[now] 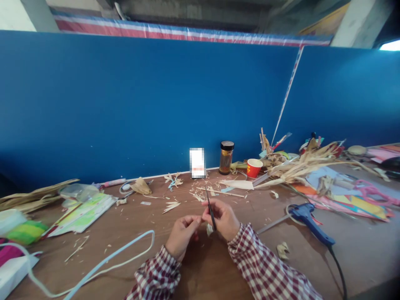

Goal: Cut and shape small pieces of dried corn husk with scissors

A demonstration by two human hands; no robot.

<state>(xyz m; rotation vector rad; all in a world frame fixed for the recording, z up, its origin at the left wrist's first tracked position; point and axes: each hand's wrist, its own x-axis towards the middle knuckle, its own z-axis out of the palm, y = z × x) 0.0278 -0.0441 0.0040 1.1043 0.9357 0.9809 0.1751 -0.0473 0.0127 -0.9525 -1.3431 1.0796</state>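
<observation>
My right hand (224,217) is closed round a pair of dark scissors (210,208), whose blades point up and away from me. My left hand (183,232) pinches a small pale piece of dried husk (198,217) right next to the scissors, fingertips almost touching the right hand. A pale scrap (209,228) hangs just below the right hand. Both hands sit low at the middle of the brown table (359,250), in red-and-white checked sleeves.
A blue glue gun (308,221) with black cord lies right of my hands. A red paper cup (253,167), a dark-lidded jar (226,157) and a heap of dried husks (300,164) stand behind. A pale tube (103,261) loops at left near coloured papers (84,212). A blue wall (156,104) backs the table.
</observation>
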